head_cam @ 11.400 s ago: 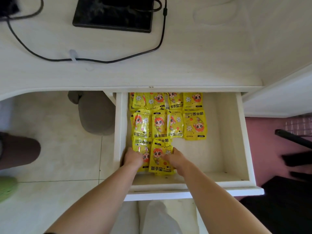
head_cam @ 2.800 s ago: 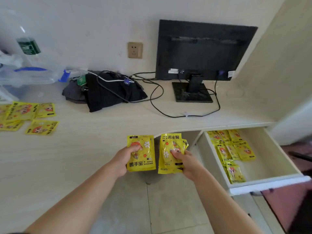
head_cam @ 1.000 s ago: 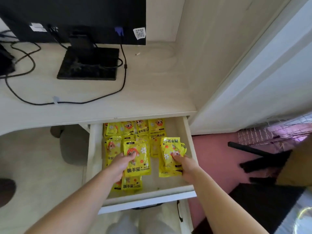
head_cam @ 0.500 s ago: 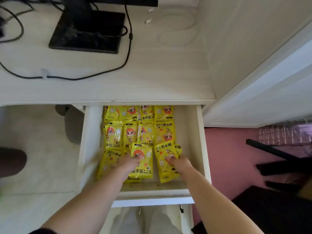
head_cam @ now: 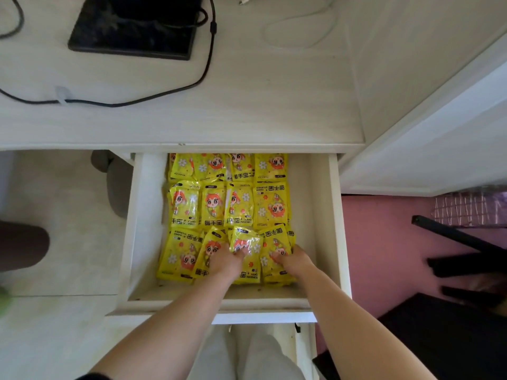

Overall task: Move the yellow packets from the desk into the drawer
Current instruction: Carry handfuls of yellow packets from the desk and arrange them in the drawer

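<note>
The white drawer (head_cam: pixel 336 229) is pulled out below the desk (head_cam: pixel 247 111). Several yellow packets with a red-haired cartoon figure lie flat in it in three rows, filling the left and middle. My left hand (head_cam: pixel 229 260) grips a crinkled yellow packet (head_cam: pixel 244 241) in the front row, slightly raised over its neighbours. My right hand (head_cam: pixel 295 260) holds another yellow packet (head_cam: pixel 275 239) down at the right end of that row. Each hand hides the lower part of its packet.
A bare strip of drawer floor (head_cam: pixel 312 215) runs along the right wall. On the desk stand a black monitor base (head_cam: pixel 131 31), a black cable (head_cam: pixel 192 85) and a white cable (head_cam: pixel 301 31). Black chair legs (head_cam: pixel 452 237) are on the pink floor at right.
Both hands have come down from above the drawer and laid their packets into the front row. The view has tilted further down over the drawer.
</note>
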